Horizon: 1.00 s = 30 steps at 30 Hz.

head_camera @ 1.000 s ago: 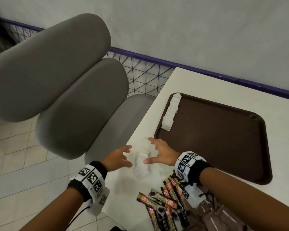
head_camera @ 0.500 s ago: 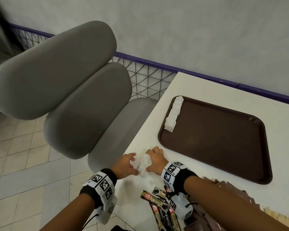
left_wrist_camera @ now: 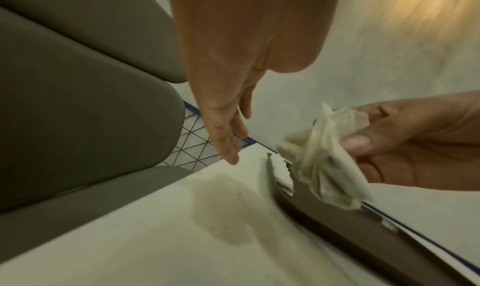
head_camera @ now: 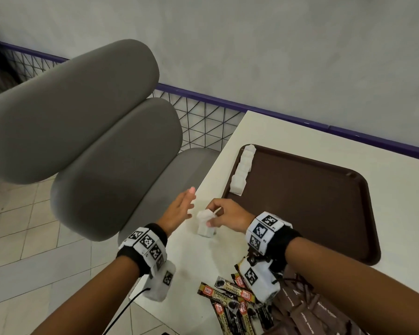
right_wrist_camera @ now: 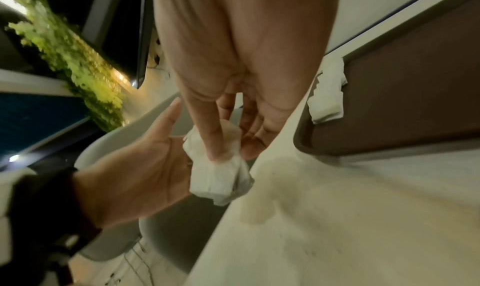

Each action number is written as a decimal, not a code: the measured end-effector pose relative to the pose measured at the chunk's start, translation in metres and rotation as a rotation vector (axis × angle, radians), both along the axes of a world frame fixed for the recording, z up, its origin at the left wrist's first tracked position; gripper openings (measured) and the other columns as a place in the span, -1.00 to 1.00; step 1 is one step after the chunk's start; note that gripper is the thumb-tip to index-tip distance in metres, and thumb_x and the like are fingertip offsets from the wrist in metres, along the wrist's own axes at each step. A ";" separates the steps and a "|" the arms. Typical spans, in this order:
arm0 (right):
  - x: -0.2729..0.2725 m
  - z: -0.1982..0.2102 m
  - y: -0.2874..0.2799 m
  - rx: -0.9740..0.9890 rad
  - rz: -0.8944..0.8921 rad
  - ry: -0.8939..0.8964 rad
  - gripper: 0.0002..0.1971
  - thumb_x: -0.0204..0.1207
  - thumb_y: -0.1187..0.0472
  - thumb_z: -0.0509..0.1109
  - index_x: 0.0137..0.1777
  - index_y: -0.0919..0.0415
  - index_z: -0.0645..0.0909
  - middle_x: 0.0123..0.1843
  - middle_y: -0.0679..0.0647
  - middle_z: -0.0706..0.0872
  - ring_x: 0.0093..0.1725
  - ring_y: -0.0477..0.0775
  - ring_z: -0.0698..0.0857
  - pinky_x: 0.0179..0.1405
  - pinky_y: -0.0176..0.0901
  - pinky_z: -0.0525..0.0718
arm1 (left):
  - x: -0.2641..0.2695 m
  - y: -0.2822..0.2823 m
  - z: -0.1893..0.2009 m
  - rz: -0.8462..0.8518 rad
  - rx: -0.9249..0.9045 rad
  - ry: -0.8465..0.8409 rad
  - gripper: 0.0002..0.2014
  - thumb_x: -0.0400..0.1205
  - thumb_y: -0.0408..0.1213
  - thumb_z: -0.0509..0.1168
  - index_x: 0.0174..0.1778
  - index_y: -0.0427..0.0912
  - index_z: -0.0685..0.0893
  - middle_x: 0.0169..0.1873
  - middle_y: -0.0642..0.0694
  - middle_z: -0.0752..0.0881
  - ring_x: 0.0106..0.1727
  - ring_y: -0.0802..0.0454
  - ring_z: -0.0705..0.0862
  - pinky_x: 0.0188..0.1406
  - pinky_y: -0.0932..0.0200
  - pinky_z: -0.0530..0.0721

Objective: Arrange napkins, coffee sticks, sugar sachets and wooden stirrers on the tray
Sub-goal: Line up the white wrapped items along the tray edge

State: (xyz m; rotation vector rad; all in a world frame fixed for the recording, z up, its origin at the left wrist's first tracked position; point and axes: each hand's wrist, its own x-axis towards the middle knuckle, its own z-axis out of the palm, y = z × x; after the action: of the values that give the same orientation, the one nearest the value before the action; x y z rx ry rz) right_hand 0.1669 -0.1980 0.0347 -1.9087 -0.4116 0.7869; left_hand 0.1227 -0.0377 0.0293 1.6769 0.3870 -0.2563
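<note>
My right hand point(head_camera: 215, 215) pinches a bunch of white napkins point(head_camera: 205, 223) just above the white table, near the brown tray's point(head_camera: 324, 250) near-left corner. The bunch hangs crumpled from thumb and fingers point(left_wrist_camera: 330, 163) point(right_wrist_camera: 221, 175). My left hand point(head_camera: 179, 209) is beside it to the left, fingers straight and holding nothing, a small gap from the napkins. A row of folded napkins point(head_camera: 242, 170) lies along the tray's left rim. Coffee sticks point(head_camera: 230, 301) lie at the table's near edge under my right wrist.
A grey padded chair point(head_camera: 94, 141) stands close to the table's left edge. Brown sachets point(head_camera: 312, 310) are heaped beside the coffee sticks. A wire mesh fence point(head_camera: 203, 122) with a purple rail runs along the wall behind. Most of the tray floor is bare.
Both hands had closed on the napkin bunch; now the left hand has let go and spread open, while the right hand has lifted the bunch off the table.
</note>
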 end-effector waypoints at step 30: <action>0.042 -0.034 -0.045 0.250 -0.865 0.019 -0.80 0.51 0.41 0.36 -0.24 0.12 0.51 -0.14 0.17 0.68 -0.17 0.09 0.67 -0.27 -0.22 0.70 | 0.049 -0.034 -0.018 0.123 -0.579 0.168 -0.77 0.60 -0.52 0.26 0.18 -0.38 0.57 -0.04 -0.31 0.73 -0.09 -0.17 0.76 -0.09 -0.07 0.79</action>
State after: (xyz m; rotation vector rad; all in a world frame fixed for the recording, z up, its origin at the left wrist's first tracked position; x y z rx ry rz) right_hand 0.2090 -0.2434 0.0005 -1.6110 0.3182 0.1617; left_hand 0.1718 -0.0719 0.0109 1.0628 0.4855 -0.3786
